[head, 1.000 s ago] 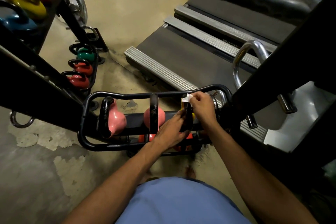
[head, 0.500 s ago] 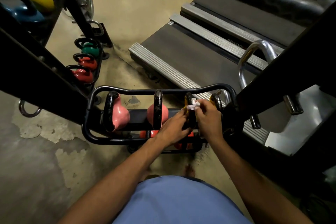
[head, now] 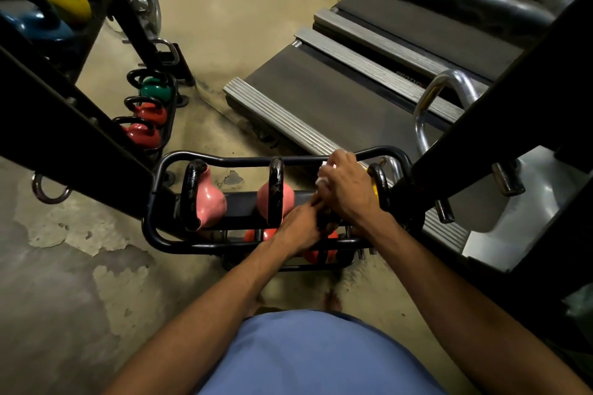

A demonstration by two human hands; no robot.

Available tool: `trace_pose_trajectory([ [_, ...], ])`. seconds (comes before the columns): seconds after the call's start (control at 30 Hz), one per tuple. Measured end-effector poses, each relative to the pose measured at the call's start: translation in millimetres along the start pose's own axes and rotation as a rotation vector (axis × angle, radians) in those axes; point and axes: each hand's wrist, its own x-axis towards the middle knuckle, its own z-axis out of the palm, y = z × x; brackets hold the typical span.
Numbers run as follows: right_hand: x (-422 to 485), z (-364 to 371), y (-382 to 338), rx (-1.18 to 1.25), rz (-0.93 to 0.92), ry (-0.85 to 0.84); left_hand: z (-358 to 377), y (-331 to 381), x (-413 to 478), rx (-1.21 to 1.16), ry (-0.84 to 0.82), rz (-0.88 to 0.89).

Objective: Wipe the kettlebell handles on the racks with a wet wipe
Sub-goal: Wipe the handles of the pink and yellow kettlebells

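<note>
Pinching wet wipe [head: 322, 176] in curled fingers of right hand [head: 349, 192], white wad peeking out at the thumb side. Pressed onto far end of third kettlebell handle [head: 323, 225], knuckles up against the rack's back rail [head: 231, 160]. Gripping near end of same handle with left hand [head: 300, 228], fingertips bent onto the black bar, touching the heel of the right hand. Handle mostly hidden under both hands; bell colour not tellable.

Versus half a second ago: wipe hand back up from mid-handle to the far end, about where it sat a second ago. Reads as back-and-forth scrubbing along one handle, not a shift to the next. Left hand same place throughout, bracing.

For the task: third handle mid-wipe, probably close to done. Fourth handle [head: 380, 184] just right of the wiping hand, not gripped. Two pink kettlebells [head: 208, 202] to the left, untouched now; wiped or not, cannot tell. Orange kettlebells [head: 321, 256] on the tier below, green kettlebell [head: 155, 92] and red kettlebells [head: 149, 112] on another rack further left. Likely plenty left.
</note>
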Motion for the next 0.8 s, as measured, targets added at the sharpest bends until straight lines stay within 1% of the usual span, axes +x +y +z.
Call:
trace_pose_trajectory([
  [0.03, -4.1, -0.4, 1.6, -0.086, -0.081, -0.006, 0.4, -1.0, 0.7, -0.017, 0.001, -0.018],
  [0.07, -10.6, -0.8, 3.5, -0.115, -0.125, 0.002, 1.1, -2.7, 1.6, -0.035, -0.002, -0.036],
  [0.13, -27.3, 3.0, 8.0, -0.029, -0.131, 0.05, 0.7, -1.2, 1.3, -0.083, 0.002, -0.048],
  [0.17, -37.4, 4.9, 8.2, 0.075, -0.091, 0.092, -0.6, 1.8, 0.2, -0.098, 0.006, -0.034],
  [0.23, -53.9, 8.5, 5.1, 0.366, 0.095, 0.201, -0.7, 3.4, -0.4, -0.086, 0.014, 0.017],
  [0.27, -57.4, 10.9, 3.1, 0.506, 0.229, 0.248, -1.5, 4.0, -0.9, -0.078, 0.014, 0.04],
  [0.3, -57.3, 13.2, 1.4, 0.629, 0.375, 0.26, -1.3, 3.1, -0.4, -0.075, 0.019, 0.055],
  [0.37, -44.2, 15.4, -0.9, 0.893, 0.644, 0.217, -1.7, 3.2, -1.8, -0.074, 0.021, 0.062],
  [0.43, -25.3, 13.2, 1.9, 1.149, 0.859, 0.154, -2.1, 4.3, -3.2, -0.066, 0.011, 0.047],
  [0.47, -16.8, 9.3, 2.9, 1.234, 0.924, 0.117, -3.0, 5.2, -4.3, -0.064, 0.007, 0.034],
  [0.53, -6.2, 0.8, 6.0, 1.316, 0.976, 0.05, -3.0, 4.3, -4.0, -0.069, -0.003, 0.017],
  [0.6, -1.2, -2.5, 11.6, 1.304, 0.964, 0.017, -3.3, 3.2, -3.4, -0.075, -0.014, 0.027],
  [0.63, 0.4, -1.4, 14.5, 1.271, 0.922, 0.024, -3.9, 3.1, -3.6, -0.076, -0.011, 0.045],
  [0.67, 2.2, -0.6, 15.4, 1.171, 0.86, 0.042, -5.2, 4.1, -4.4, -0.07, -0.017, 0.058],
  [0.73, 6.4, -0.1, 14.5, 0.82, 0.68, 0.081, -6.8, 5.8, -5.8, -0.071, -0.026, 0.048],
  [0.8, 8.4, 0.5, 8.3, 0.486, 0.442, 0.094, -7.7, 5.0, -6.2, -0.097, -0.019, 0.013],
])
